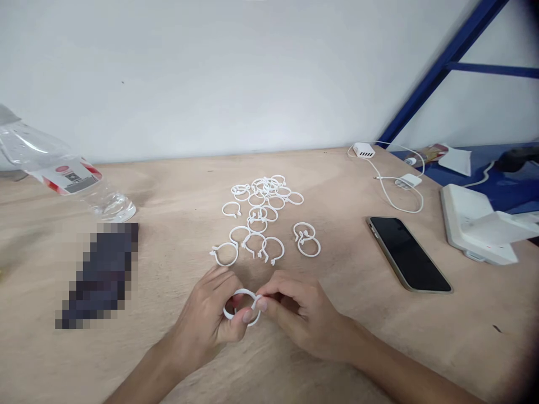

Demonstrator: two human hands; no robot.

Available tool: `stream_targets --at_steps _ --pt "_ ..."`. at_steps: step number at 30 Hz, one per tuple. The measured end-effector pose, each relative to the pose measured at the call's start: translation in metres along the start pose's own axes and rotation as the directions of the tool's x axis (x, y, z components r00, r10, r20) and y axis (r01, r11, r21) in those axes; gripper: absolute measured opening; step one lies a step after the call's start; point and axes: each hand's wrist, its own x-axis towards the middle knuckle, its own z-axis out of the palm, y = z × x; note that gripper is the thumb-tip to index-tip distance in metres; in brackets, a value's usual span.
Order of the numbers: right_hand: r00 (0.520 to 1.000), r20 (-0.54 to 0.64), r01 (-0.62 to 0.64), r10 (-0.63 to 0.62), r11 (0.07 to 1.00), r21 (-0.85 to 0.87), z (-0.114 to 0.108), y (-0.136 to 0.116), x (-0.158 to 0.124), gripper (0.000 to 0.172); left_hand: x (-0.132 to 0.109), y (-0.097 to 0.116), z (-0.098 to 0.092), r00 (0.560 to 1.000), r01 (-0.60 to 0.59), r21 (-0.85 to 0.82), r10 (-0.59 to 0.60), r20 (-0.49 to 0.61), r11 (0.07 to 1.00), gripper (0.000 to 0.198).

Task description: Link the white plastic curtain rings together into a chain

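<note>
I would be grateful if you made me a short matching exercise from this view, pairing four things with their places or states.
Things:
1. Smartphone
2. Clear plastic bottle
3. Loose white rings
4. Left hand

Places or states:
A. Scattered near the middle of the wooden table
B. Lying with its dark screen up
C. Closed on a white ring
D. At the left edge of the view

Pairs: 1-B, 2-D, 3-A, 4-C

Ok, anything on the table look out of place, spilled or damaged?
No spill or damage shows. Two thin white plastic-looking rings lie overlapping, apart from and right of the larger white ring cluster. The dark shape at left is pixelated, so I can't identify it.
</note>
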Motion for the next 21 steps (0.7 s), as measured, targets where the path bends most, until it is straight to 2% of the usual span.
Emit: stream_targets --at_steps 1,3,5,6,9,11,15,20,21 --pt "1.0 -0.024 -0.009 0.008 1.0 -0.018 -0.003 0.001 0.001 0.013 0.0 0.0 0.0 1.0 0.001 -0.003 -0.001 0.003 1.0 0.05" --pt "0.989 -0.148 -0.032 0.015 0.993 -0.115 -0.011 0.005 0.003 0.013 0.0 -0.001 0.0 1.0 0.008 -0.01 -0.008 0.01 1.0 0.05" --pt "0.954 -0.299 -0.069 -0.027 0.949 -0.308 -0.021 0.013 0.006 0.015 0.0 -0.001 0.0 1.0 0.016 -0.014 -0.016 0.019 1.0 0.051" --pt "0.942 -0.332 -0.097 -0.054 0.901 -0.423 -0.026 0.017 0.008 0.018 0.0 -0.001 0.0 1.0 0.015 -0.015 -0.015 0.022 1.0 0.051" --pt "0.963 -0.267 -0.17 -0.021 0.723 -0.67 -0.033 0.028 0.011 0.032 -0.001 -0.002 0.0 1.0 0.015 -0.013 -0.014 0.024 1.0 0.051" --pt "0.98 -0.194 -0.172 0.04 0.658 -0.733 -0.033 0.031 0.011 0.028 -0.002 -0.002 0.0 1.0 0.016 -0.009 -0.016 0.027 1.0 0.05" --pt "0.989 -0.14 -0.136 0.045 0.643 -0.754 -0.026 0.031 0.01 0.016 -0.002 -0.002 0.0 0.998 0.034 0.012 -0.035 0.043 0.999 0.041" --pt "0.983 -0.186 -0.148 0.011 0.65 -0.745 -0.024 0.03 0.009 0.017 -0.002 -0.001 -0.001 0.997 0.056 0.002 -0.056 0.059 0.998 0.036" --pt "0.98 -0.197 -0.16 0.015 0.645 -0.747 -0.024 0.03 0.009 0.021 -0.002 -0.001 -0.001 0.996 0.057 -0.009 -0.056 0.068 0.998 0.036"
